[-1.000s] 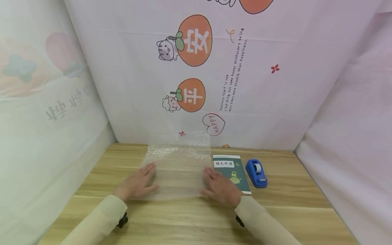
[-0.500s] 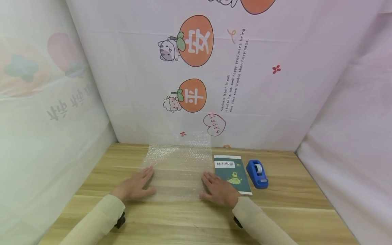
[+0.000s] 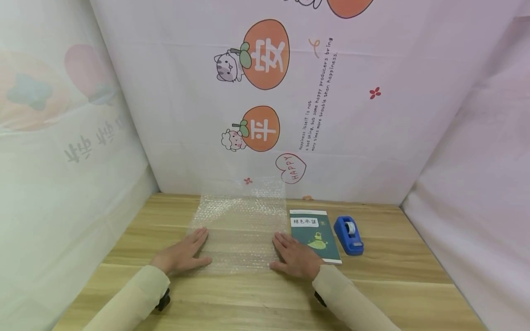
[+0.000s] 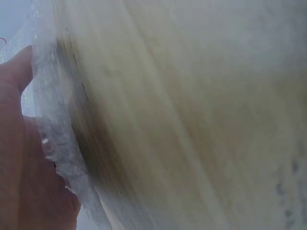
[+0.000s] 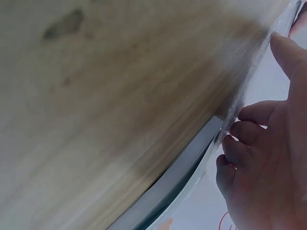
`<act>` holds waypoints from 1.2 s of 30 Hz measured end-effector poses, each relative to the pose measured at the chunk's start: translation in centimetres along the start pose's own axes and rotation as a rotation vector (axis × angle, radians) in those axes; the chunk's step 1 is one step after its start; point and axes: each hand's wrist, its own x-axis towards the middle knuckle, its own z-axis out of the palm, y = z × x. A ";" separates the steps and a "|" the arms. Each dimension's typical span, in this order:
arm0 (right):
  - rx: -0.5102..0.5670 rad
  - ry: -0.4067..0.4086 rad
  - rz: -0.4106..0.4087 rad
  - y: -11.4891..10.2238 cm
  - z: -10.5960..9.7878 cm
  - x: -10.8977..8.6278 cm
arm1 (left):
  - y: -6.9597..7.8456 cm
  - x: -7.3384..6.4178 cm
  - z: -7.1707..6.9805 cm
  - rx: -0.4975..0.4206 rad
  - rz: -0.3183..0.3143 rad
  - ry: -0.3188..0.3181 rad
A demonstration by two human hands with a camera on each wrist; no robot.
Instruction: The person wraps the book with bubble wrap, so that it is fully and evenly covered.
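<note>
A clear sheet of bubble wrap (image 3: 242, 239) lies on the wooden table, its far end rising against the back cloth. My left hand (image 3: 182, 253) rests on the sheet's left edge, fingers straight and thumb spread inward. On the opposite edge, my right hand (image 3: 296, 255) lies with extended fingers touching the wrap. In the left wrist view the crinkled wrap (image 4: 60, 124) runs along under the left hand (image 4: 29, 158). The right wrist view has the right hand (image 5: 264, 143) against the wrap, close to the edge of a green booklet (image 3: 316, 241), whose lower left part the hand hides.
To the right of the booklet stands a blue tape dispenser (image 3: 349, 235) with a roll of tape. White printed cloth (image 3: 352, 138) closes off the back and both sides of the wooden table (image 3: 232, 303).
Both hands have slid slightly toward the body, and the near edge of the bubble wrap has come a little nearer. The booklet and tape dispenser look unmoved apart from a small camera shift.
</note>
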 end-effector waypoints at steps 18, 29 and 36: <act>0.030 0.001 0.027 0.0 -0.9 1.0 | 1.0 0.0 0.5 -0.033 -0.023 0.008; -0.033 -0.005 0.040 -1.4 -1.2 0.9 | 1.9 0.2 1.3 -0.049 -0.022 0.028; -0.048 0.021 0.022 -1.9 -1.2 0.9 | 2.5 0.5 2.0 -0.065 -0.038 0.055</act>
